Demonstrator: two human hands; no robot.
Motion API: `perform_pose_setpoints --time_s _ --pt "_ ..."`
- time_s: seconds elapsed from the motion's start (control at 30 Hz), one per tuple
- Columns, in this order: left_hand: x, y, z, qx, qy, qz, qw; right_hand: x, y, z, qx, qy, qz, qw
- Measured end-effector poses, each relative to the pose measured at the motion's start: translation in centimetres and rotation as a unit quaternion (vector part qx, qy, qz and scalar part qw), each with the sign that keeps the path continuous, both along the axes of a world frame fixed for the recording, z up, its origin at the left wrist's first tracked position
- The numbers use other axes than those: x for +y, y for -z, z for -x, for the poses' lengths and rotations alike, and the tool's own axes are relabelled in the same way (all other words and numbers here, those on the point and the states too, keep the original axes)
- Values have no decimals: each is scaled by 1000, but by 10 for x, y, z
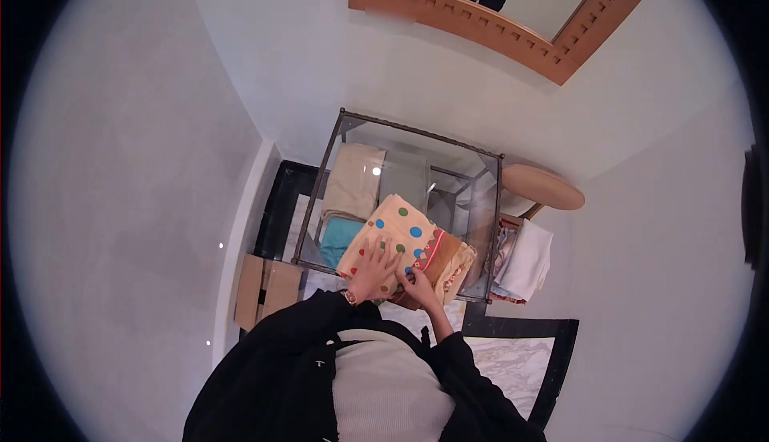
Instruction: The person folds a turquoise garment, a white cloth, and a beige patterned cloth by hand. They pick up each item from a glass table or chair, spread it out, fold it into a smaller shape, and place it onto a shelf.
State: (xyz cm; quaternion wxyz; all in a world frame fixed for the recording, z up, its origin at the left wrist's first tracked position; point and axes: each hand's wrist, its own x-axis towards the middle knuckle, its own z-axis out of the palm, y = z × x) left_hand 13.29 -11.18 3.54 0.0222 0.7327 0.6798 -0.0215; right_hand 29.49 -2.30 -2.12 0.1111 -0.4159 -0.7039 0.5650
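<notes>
A folded cream cloth (410, 230) with blue, green and red dots lies near the front of a glass-topped table (404, 128). Along its right part run a pink patterned band and a brown strip, with bunched folds at the right end. My left hand (373, 270) rests flat on the dotted part, fingers spread. Close beside it, my right hand (421, 288) has its fingers curled in a pinch at the cloth's front edge. The fingertips of that hand are partly hidden.
Beige folded fabric (352, 179) and a turquoise cloth (340, 240) show at the table's left side, seemingly beneath the glass. A basket with a white cloth (525, 258) and a round brown seat (545, 185) stand right. Cardboard (280, 286) lies left. A wood-framed mirror (481, 21) hangs above.
</notes>
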Motion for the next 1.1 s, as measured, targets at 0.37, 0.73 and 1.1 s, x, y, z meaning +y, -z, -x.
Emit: perform_pose_setpoints --time_s 0.37,0.73,1.1 --pt "-1 -7 -3 26 -7 16 1000 1 1 -3 28 -8 38 999" --pt "0 5 -5 4 -15 10 1000 -1 -1 -6 28 1 14 999" --pt "0 -3 -7 30 -12 29 999 0 11 -9 27 3 8 1000"
